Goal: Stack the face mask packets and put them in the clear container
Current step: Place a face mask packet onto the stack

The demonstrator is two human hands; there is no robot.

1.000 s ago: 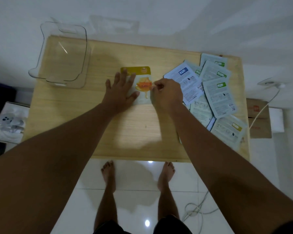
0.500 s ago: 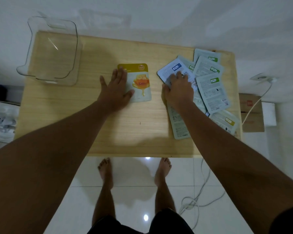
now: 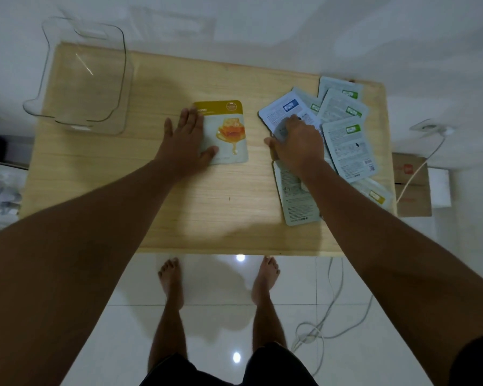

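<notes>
Left hand (image 3: 186,143) lay flat, open, pinning honey packet (image 3: 229,132). Right hand (image 3: 297,146), 3 o'clock, grip unclear, on blue packet (image 3: 286,110): best peeled off singly, squared onto honey.

Both bare arms reach forward, nearly straight. The left hand (image 3: 185,143) lies palm down, fingers (image 3: 191,118) flat and close together, thumb splayed to the side. The right hand (image 3: 297,144) is palm down too, fingers curled under, thumb stretched out left.
</notes>
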